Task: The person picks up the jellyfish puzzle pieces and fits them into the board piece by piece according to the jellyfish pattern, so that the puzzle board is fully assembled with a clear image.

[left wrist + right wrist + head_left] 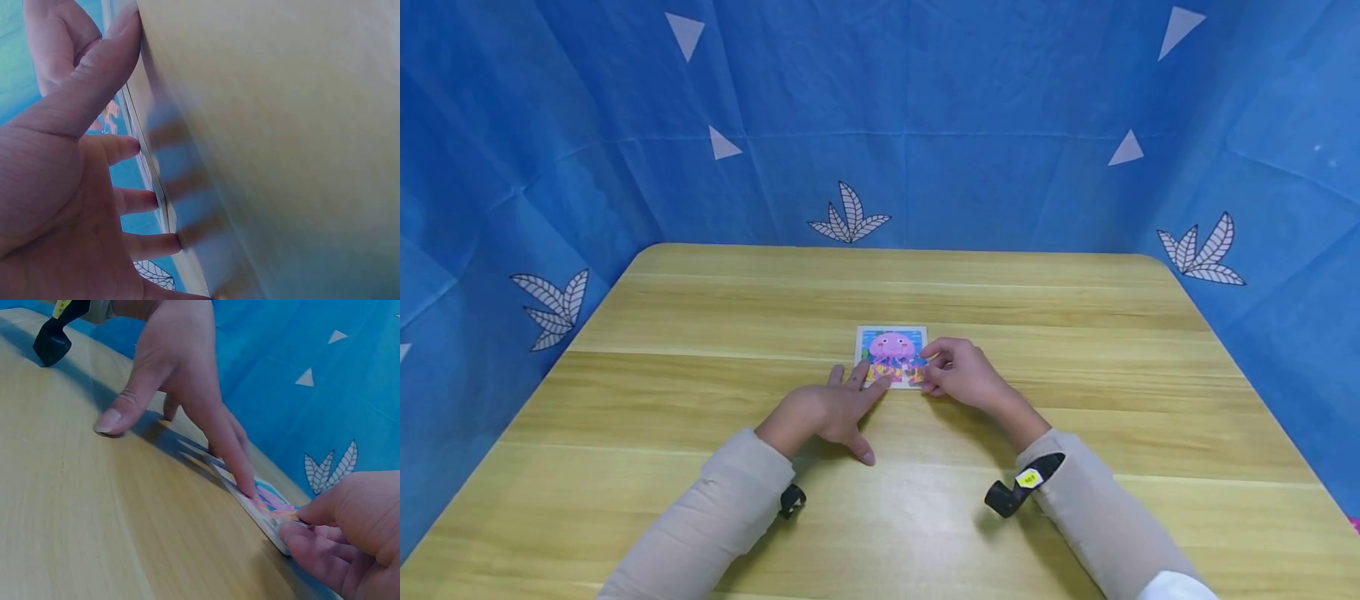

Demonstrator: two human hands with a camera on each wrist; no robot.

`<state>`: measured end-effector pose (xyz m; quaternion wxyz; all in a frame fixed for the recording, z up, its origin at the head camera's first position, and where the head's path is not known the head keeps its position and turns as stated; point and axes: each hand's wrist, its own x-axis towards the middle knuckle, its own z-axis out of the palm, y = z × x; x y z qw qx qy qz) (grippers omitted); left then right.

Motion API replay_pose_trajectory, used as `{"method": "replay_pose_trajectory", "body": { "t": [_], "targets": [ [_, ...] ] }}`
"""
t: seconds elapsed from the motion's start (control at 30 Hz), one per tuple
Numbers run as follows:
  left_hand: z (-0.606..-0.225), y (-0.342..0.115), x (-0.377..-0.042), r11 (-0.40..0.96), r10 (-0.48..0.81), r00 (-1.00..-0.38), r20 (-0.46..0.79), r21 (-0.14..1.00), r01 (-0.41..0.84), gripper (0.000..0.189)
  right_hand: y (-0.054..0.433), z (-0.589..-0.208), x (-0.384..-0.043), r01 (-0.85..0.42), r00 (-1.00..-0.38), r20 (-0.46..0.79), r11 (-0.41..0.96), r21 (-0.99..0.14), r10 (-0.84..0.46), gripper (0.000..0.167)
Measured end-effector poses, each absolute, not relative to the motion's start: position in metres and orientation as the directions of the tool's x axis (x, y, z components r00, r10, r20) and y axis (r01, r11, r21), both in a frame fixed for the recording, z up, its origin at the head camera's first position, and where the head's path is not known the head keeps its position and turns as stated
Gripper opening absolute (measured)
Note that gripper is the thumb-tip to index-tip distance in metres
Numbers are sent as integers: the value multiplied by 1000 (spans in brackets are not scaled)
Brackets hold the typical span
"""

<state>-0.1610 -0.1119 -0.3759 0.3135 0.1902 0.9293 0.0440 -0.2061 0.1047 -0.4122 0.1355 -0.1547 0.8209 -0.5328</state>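
A small jigsaw puzzle [892, 343] in a white frame lies flat on the table, showing a pink sea creature with tentacles on blue. My left hand [831, 412] has its fingers spread, with fingertips resting on the puzzle's lower left part and the thumb out over the table. At the lower right corner, my right hand [962, 371] pinches a puzzle piece [112, 112] between thumb and forefinger. That piece looks slightly lifted in the left wrist view. In the right wrist view, the fingers partly hide it just above the frame [276, 539].
The wood-grain table [895, 517] spreads out around the puzzle. A blue curtain [970, 100] with white triangles and leaf prints hangs behind and at both sides. Each wrist carries a black camera, such as the one on the right wrist [1002, 498].
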Motion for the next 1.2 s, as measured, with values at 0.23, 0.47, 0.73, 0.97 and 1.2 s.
{"method": "replay_pose_trajectory", "body": {
  "t": [0.23, 0.47, 0.73, 0.97, 1.2],
  "targets": [
    [-376, -112, -161, 921, 387, -732, -560, 201, 333, 111, 96, -416, -208, -73, -934, -92, 436, -897, -344, 22],
    [-377, -113, -161, 919, 391, -737, -552, 202, 337, 111, 92, -416, -209, -56, -939, -114, 474, -879, -324, 22],
    [-378, -113, -162, 920, 389, -735, -555, 194, 340, 112, 91, -417, -210, -43, -941, -135, 504, -863, -310, 20],
    [-377, -113, -161, 921, 387, -734, -558, 191, 341, 112, 90, -417, -210, -17, -945, -157, 525, -851, -287, 21],
    [-375, -113, -161, 920, 389, -732, -560, 199, 337, 111, 89, -414, -211, 30, -942, -203, 537, -843, -267, 22]
  ]
}}
